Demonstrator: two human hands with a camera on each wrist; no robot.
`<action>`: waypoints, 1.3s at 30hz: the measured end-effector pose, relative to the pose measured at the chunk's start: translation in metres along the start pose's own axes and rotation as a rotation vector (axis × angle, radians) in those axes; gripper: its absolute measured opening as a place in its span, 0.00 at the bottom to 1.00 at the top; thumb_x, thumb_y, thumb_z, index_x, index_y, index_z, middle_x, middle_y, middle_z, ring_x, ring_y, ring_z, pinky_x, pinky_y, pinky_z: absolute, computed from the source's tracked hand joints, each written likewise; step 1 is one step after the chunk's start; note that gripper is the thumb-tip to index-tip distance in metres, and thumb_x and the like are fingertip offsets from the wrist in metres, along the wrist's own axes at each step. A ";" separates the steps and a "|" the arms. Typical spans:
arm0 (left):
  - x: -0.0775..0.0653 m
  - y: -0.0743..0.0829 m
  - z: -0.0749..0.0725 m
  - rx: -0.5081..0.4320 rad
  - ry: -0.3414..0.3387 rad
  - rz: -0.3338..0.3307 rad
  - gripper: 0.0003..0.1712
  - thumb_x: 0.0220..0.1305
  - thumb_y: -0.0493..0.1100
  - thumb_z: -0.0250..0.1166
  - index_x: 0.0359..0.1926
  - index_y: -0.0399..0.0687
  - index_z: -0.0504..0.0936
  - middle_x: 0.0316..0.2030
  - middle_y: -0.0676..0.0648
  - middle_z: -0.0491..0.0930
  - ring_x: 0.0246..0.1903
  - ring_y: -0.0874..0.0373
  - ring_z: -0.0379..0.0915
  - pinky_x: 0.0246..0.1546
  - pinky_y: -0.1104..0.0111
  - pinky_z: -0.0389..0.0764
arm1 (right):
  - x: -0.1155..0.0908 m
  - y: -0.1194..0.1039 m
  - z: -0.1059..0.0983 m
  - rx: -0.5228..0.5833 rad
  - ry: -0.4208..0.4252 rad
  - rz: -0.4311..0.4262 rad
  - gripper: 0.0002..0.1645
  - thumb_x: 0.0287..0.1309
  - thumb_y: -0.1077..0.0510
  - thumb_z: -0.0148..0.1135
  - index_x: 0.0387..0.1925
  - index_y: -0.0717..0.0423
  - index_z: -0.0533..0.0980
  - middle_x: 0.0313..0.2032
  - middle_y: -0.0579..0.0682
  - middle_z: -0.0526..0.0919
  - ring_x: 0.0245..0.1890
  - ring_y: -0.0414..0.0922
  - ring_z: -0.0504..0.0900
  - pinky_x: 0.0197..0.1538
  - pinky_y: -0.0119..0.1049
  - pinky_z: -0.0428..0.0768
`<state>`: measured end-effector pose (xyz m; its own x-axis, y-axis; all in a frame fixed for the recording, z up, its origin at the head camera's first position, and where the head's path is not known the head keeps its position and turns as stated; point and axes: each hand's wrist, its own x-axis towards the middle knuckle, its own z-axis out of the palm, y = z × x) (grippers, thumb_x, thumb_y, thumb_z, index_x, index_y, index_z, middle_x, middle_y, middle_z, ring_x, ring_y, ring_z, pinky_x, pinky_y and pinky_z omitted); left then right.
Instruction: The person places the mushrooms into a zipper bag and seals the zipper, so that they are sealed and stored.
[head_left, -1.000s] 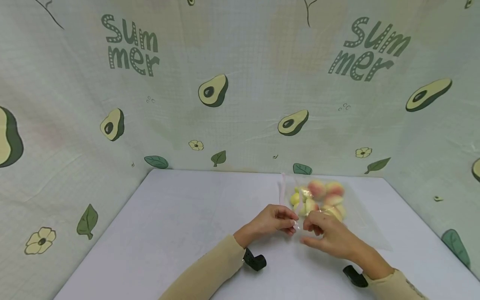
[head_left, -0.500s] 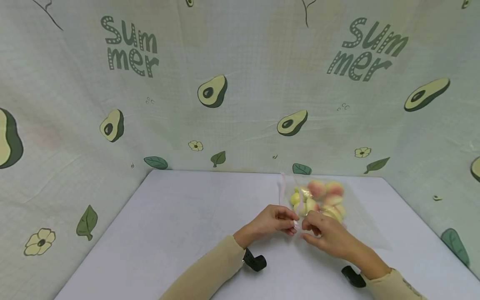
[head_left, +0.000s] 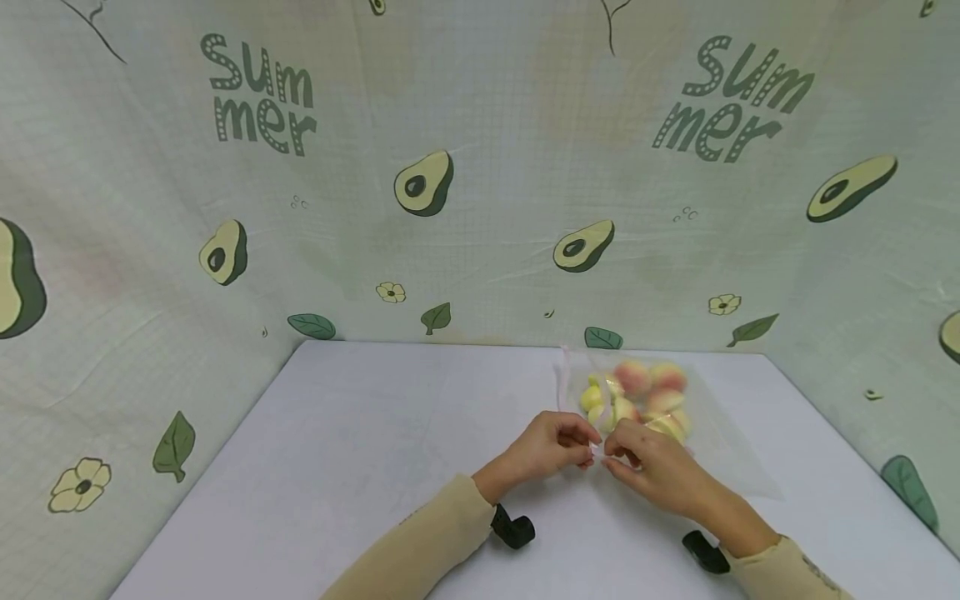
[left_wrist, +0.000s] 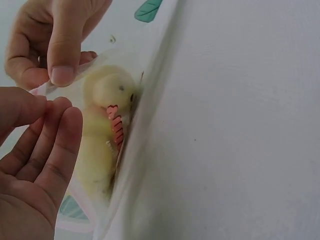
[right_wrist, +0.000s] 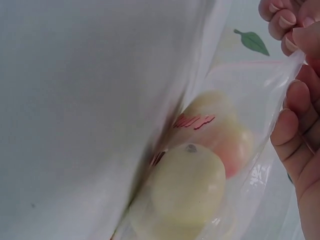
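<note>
A clear zip bag [head_left: 727, 442] lies toward the back right of the white table, with a pinkish strip along its mouth. Inside are several peaches [head_left: 632, 378], yellow with a red blush, and smaller yellow fruits [head_left: 591, 400]. Red printed lettering shows on the plastic in both wrist views. At the bag's near corner, my left hand [head_left: 551, 444] pinches the pinkish edge between thumb and index finger. Right beside it, my right hand [head_left: 660, 467] pinches the same edge, thumb and fingertips meeting on the plastic. Only a short bit of edge shows between the two hands.
The white table [head_left: 360, 467] is backed by a cloth [head_left: 495, 108] printed with avocados, leaves and lettering, which also hangs along both sides. Black wrist cameras, one at the left wrist [head_left: 513, 528] and one at the right wrist [head_left: 706, 552], stick out below the hands.
My right thumb has come up toward its fingertips and now meets them at the bag's edge. The left hand has shifted very slightly right. The bag stays in place.
</note>
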<state>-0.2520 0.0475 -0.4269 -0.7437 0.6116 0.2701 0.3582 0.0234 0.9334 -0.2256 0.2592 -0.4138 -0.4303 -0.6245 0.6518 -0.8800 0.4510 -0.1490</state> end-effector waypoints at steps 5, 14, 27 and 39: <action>-0.001 0.002 0.002 0.073 0.029 0.015 0.10 0.58 0.25 0.60 0.38 0.37 0.81 0.27 0.46 0.82 0.24 0.65 0.78 0.27 0.73 0.79 | 0.001 0.001 0.001 -0.031 0.021 -0.008 0.14 0.67 0.46 0.54 0.30 0.50 0.75 0.29 0.37 0.73 0.23 0.34 0.71 0.30 0.18 0.67; 0.000 0.004 0.005 0.139 0.064 0.013 0.10 0.59 0.26 0.60 0.39 0.40 0.82 0.27 0.48 0.81 0.24 0.66 0.78 0.26 0.74 0.78 | 0.001 0.002 0.002 -0.091 0.050 0.014 0.13 0.67 0.47 0.52 0.31 0.49 0.76 0.30 0.37 0.74 0.25 0.34 0.70 0.34 0.21 0.68; 0.001 0.004 0.007 0.155 0.090 0.021 0.11 0.58 0.26 0.60 0.38 0.42 0.82 0.27 0.47 0.82 0.23 0.68 0.78 0.26 0.73 0.80 | 0.000 0.002 0.004 -0.073 0.056 0.051 0.05 0.54 0.59 0.66 0.29 0.48 0.76 0.30 0.36 0.75 0.24 0.37 0.73 0.32 0.20 0.69; 0.001 0.004 0.010 0.204 0.104 0.062 0.13 0.57 0.25 0.58 0.39 0.41 0.82 0.28 0.45 0.83 0.22 0.69 0.76 0.25 0.75 0.78 | 0.001 0.002 0.003 -0.033 0.094 0.014 0.05 0.54 0.62 0.64 0.29 0.50 0.76 0.29 0.38 0.76 0.24 0.36 0.72 0.31 0.19 0.69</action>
<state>-0.2457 0.0566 -0.4255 -0.7671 0.5321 0.3584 0.5038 0.1538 0.8500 -0.2285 0.2572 -0.4158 -0.4206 -0.5561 0.7168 -0.8662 0.4811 -0.1349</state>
